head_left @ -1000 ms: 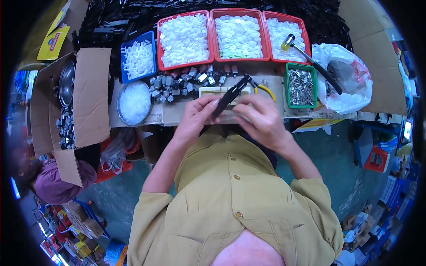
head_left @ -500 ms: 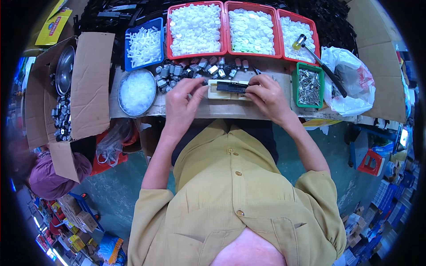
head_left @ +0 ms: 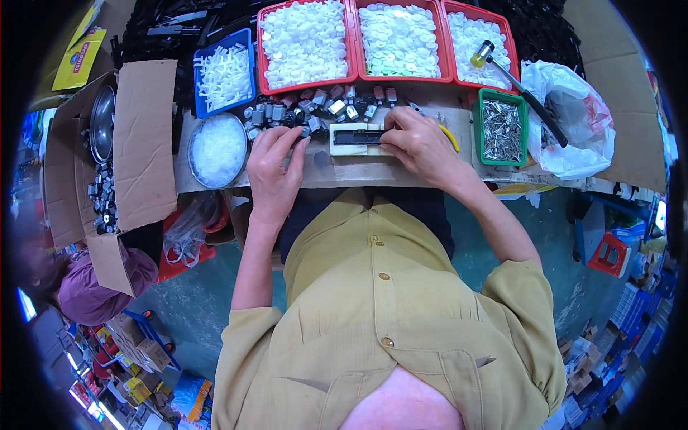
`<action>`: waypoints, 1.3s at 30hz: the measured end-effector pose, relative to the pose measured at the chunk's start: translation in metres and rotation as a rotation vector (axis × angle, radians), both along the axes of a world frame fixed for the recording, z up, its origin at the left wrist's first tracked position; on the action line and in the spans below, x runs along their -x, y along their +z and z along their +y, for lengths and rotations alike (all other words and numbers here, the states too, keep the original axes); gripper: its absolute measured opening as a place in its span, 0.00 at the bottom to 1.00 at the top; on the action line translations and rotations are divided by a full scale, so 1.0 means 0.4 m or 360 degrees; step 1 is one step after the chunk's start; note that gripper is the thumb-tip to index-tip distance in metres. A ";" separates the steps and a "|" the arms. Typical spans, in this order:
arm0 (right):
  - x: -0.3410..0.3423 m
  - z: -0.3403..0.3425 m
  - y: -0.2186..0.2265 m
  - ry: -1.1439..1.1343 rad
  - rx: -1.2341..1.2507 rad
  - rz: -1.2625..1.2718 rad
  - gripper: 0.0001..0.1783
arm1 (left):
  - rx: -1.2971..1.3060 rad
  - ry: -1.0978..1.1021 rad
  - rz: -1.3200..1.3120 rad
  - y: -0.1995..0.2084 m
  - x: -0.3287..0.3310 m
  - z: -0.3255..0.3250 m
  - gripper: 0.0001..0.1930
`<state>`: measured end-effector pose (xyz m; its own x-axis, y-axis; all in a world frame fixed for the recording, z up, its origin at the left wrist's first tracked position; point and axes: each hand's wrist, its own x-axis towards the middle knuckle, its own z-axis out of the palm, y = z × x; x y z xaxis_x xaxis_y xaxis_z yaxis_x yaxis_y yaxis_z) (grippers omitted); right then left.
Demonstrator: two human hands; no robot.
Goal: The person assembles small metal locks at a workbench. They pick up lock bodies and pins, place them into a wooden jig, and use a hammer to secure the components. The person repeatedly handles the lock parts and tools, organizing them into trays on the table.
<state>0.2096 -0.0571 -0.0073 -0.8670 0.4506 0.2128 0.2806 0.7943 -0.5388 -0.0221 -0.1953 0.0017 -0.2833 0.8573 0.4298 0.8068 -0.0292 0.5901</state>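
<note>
Cluttered with trays and boxes, the narrow table (head_left: 358, 170) runs across the upper part of the head view, above a teal floor. Near the middle of its front edge lies a small cream block with a dark slot (head_left: 356, 138). The right hand (head_left: 419, 143) rests on the block's right end, fingers curled and pressed against it. The left hand (head_left: 274, 163) lies just left of the block, fingers loosely spread with their tips at a heap of small grey metal parts (head_left: 315, 111). Along the far edge stand three red trays of white pieces (head_left: 387, 39) and a blue tray (head_left: 223, 72); a round dish of white bits (head_left: 217, 149) sits towards the left end. A green tray of metal pins (head_left: 500, 129), a mallet (head_left: 517, 82) and a white plastic bag (head_left: 573, 122) lie to the right.
</note>
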 end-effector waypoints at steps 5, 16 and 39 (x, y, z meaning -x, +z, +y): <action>0.018 0.009 0.052 -0.0010 -0.0029 0.0012 0.10 | 0.0014 0.0098 0.0240 0.000 0.009 -0.004 0.13; 0.258 -0.047 0.015 -0.0081 -0.0465 -0.0149 0.13 | -0.0022 0.0039 0.0309 -0.048 0.011 0.026 0.14; 0.205 -0.007 -0.003 -0.0113 0.1806 0.0578 0.14 | 0.0127 -0.0044 -0.1719 -0.035 -0.032 0.038 0.21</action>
